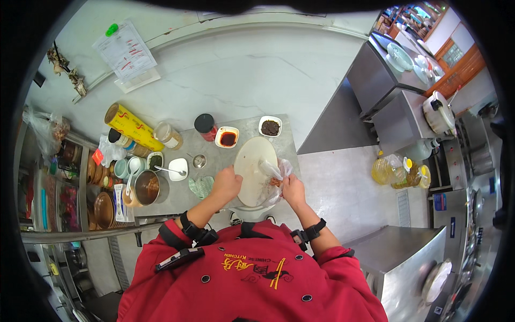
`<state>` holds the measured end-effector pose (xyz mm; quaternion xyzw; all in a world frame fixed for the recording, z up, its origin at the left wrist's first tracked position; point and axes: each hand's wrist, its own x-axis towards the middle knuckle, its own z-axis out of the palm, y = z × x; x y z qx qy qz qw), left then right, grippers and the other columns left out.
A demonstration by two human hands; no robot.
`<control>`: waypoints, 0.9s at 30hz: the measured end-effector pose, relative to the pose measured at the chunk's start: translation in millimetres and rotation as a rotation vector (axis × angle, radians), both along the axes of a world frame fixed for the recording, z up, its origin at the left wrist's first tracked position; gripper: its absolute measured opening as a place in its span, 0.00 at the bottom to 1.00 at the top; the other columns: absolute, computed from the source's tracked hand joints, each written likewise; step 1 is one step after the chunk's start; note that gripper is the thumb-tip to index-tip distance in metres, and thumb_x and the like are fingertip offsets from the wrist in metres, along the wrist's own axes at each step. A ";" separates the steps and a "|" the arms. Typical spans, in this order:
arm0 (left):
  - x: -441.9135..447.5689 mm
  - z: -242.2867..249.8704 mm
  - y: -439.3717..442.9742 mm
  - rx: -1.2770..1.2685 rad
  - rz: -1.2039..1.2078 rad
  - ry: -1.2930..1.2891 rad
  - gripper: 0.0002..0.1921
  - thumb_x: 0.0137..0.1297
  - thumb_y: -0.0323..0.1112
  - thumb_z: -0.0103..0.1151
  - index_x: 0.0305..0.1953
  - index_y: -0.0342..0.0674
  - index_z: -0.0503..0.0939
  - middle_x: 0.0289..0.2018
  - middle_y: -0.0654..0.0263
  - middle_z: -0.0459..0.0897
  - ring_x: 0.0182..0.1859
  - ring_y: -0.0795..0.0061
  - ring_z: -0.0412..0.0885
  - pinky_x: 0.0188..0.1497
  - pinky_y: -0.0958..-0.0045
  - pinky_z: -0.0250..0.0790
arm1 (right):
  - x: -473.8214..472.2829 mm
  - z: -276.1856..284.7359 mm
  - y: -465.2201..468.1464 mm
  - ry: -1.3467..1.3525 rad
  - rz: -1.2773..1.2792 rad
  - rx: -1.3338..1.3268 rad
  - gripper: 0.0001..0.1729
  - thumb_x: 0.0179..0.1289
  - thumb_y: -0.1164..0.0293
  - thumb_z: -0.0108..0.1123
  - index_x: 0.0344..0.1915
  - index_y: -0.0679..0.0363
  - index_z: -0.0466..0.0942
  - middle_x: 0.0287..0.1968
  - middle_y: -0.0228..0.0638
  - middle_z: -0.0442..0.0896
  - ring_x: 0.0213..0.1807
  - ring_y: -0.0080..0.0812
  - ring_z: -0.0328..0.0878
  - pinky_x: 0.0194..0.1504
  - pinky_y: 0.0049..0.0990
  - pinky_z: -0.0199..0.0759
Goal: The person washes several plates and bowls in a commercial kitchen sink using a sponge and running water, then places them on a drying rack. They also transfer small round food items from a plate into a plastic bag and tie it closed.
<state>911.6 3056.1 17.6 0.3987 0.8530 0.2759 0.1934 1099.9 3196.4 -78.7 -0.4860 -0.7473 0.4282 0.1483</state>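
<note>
My left hand (227, 183) is curled at the left edge of a pale oval-looking board (251, 169), with its thumb over the rim. The board seems tilted, and light smears mark its surface. In my right hand (291, 191) is a clear plastic bag (277, 167), gathered at the board's right edge. Small reddish-brown food pieces (275, 182) show through the bag. Beneath the board's near end, a white round rim (251, 211) peeks out. A green patterned mat (202, 187) lies left of my left hand.
Beyond the board stand a bowl of dark paste (270, 126), a bowl of red sauce (227, 137) and a black-lidded jar (206, 126). To the left are a spoon bowl (178, 169), a steel pot (151, 188) and a yellow roll (132, 126). Oil jugs (392, 171) stand on the right.
</note>
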 end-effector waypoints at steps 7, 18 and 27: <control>-22.1 -12.5 -22.3 0.125 0.044 -0.157 0.14 0.54 0.28 0.49 0.39 0.25 0.76 0.28 0.40 0.80 0.31 0.46 0.81 0.33 0.56 0.75 | 7.9 0.9 2.2 -0.019 -0.026 0.064 0.17 0.65 0.65 0.47 0.28 0.69 0.72 0.20 0.54 0.77 0.22 0.49 0.79 0.27 0.42 0.72; -43.0 -93.1 -123.0 0.333 0.624 -0.977 0.17 0.57 0.25 0.48 0.48 0.27 0.72 0.38 0.50 0.81 0.32 0.59 0.83 0.26 0.64 0.79 | 17.6 29.5 -1.6 -0.122 0.195 0.304 0.25 0.49 0.71 0.62 0.49 0.64 0.69 0.50 0.53 0.73 0.49 0.53 0.72 0.47 0.40 0.70; -26.9 -155.7 -127.4 0.472 0.622 -1.233 0.19 0.61 0.25 0.47 0.55 0.32 0.66 0.48 0.53 0.77 0.45 0.56 0.81 0.39 0.57 0.80 | -5.0 13.7 3.7 -0.105 0.569 0.528 0.17 0.51 0.73 0.58 0.44 0.58 0.76 0.46 0.48 0.77 0.48 0.52 0.73 0.46 0.42 0.69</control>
